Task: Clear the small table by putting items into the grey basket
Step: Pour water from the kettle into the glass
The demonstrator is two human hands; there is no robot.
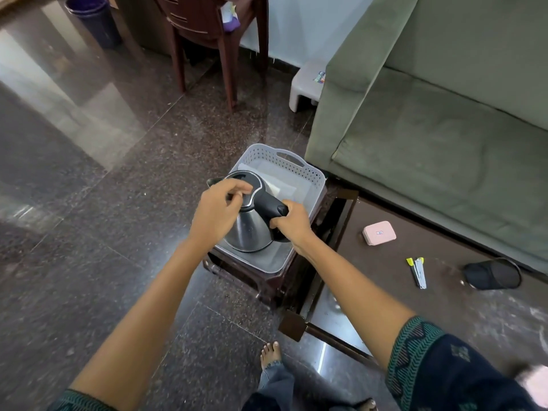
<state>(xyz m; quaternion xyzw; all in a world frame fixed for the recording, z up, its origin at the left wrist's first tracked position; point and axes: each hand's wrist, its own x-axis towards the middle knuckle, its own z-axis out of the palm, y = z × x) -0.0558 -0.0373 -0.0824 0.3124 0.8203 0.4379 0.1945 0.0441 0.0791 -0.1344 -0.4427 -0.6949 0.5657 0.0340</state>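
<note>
Right grip point(292, 225): closed round the black handle of the kettle point(247, 232), fingers wrapped under it, thumb on top.
Left grip point(216, 213): fingers and thumb curled down onto the kettle's black lid, clasping it from above.
Kettle against the grips: it is held between them, its body below and between the two hands, the handle pointing toward the right grip and the spout poking out beyond the left grip.
Kettle's place: inside the near end of the grey basket point(284, 155), its base low between the walls; whether it touches the basket floor cannot be told.
Kettle's look: brushed steel body widening toward the base, black lid with a silver ring, thick black handle, slightly tilted.
Basket: pale grey, perforated walls, cut-out handle at the far end, white paper point(281, 185) lying inside; it sits on a dark brown stool point(267, 280).
Tabletop point(444, 232): dark brown, just right of the stool, carrying a pink box point(379, 232), a few pens point(418, 272) and a black mesh cup point(492, 274) on its side.
Behind: a green sofa point(430, 129).
</note>
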